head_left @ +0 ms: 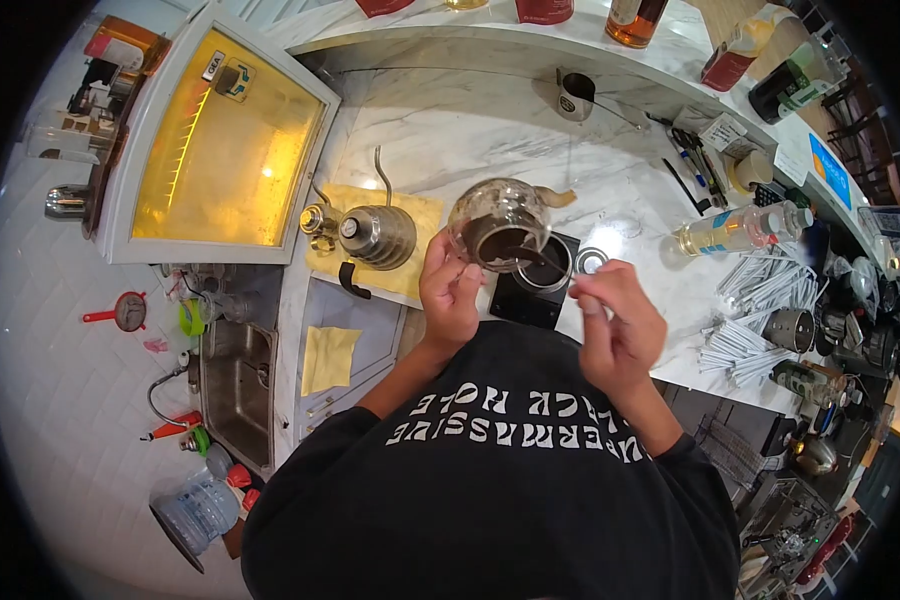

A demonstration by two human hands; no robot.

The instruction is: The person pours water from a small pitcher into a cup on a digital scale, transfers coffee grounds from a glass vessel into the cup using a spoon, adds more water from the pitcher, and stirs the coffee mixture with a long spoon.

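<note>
A round glass vessel (492,215) with dark contents is tilted above the counter, its open mouth toward me. My left hand (450,290) grips it at its lower left side. My right hand (618,315) is closed in a pinch on a thin utensil, whose far end reaches toward the vessel's mouth. Below and between the hands, a dark-filled round container (547,270) stands on a black scale (510,304). A small round metal item (591,260) lies just right of it.
A steel gooseneck kettle (378,236) stands on a yellow cloth (425,215) at the left. Clear bottles (720,232) and wrapped straws (760,285) are at the right. A metal pitcher (575,97) stands toward the back. The sink (238,395) is lower left.
</note>
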